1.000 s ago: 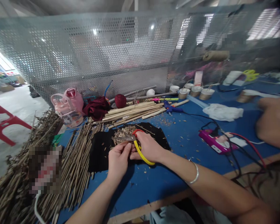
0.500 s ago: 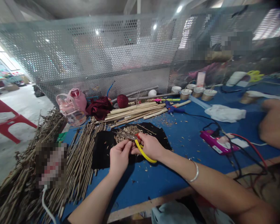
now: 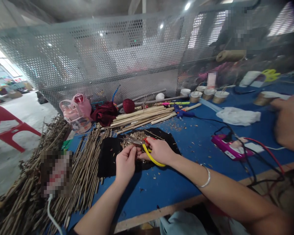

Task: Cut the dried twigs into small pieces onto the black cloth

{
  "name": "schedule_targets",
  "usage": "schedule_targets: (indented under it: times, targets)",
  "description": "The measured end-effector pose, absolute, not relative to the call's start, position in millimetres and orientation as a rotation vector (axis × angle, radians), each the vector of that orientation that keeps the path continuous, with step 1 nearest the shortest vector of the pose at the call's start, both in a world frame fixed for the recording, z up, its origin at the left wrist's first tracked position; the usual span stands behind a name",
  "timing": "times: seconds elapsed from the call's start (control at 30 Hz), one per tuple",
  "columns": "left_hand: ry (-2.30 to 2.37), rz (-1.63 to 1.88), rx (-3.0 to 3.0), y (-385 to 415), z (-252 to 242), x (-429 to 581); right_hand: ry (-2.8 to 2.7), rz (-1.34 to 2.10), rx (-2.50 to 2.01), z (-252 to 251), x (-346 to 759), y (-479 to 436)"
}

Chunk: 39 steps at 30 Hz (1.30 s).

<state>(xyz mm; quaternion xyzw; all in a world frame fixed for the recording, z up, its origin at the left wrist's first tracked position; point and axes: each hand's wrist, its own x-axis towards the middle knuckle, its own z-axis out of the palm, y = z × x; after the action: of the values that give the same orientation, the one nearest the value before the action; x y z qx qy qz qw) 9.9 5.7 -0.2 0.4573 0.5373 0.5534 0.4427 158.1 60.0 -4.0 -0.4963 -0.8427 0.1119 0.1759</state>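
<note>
My right hand (image 3: pixel 159 150) is closed round scissors (image 3: pixel 147 150) with a yellow and red handle, the blades pointing left. Touching it, my left hand (image 3: pixel 124 163) pinches something small that I cannot make out, right at the blades. Both hands hover over a black cloth (image 3: pixel 107 156) on the blue table (image 3: pixel 186 176). A heap of pale cut bits (image 3: pixel 134 136) lies on the cloth just beyond the blades.
Thin dry twigs (image 3: pixel 85 169) lie in bundles to the left. Thicker pale sticks (image 3: pixel 142 117), a pink bottle (image 3: pixel 74 112), a dark red cloth (image 3: pixel 104 113), a blue glue gun (image 3: pixel 181 113), small cups (image 3: pixel 205 94) and a magenta device (image 3: pixel 225 147) with cables surround the cloth. Another person's hand (image 3: pixel 287 120) is at right.
The view has shifted slightly. My hands stay together over the black cloth, with the scissors still held at the piece in my left fingers.
</note>
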Motion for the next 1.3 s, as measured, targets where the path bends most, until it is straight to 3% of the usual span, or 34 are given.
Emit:
schedule_targets:
  times: [0.27,0.73,1.3]
  targets:
    - [1.355,1.353,1.207,3.7,-2.9,9.9,-2.408,0.300,-1.224,1.6,153.3,54.4]
    - [1.326,1.350,1.199,3.2,-3.7,9.1,-2.414,0.313,-1.472,-5.6,152.6,55.4]
    - [1.256,1.405,0.997,10.5,-5.7,7.6,-2.416,0.326,-1.367,-5.2,155.6,58.9]
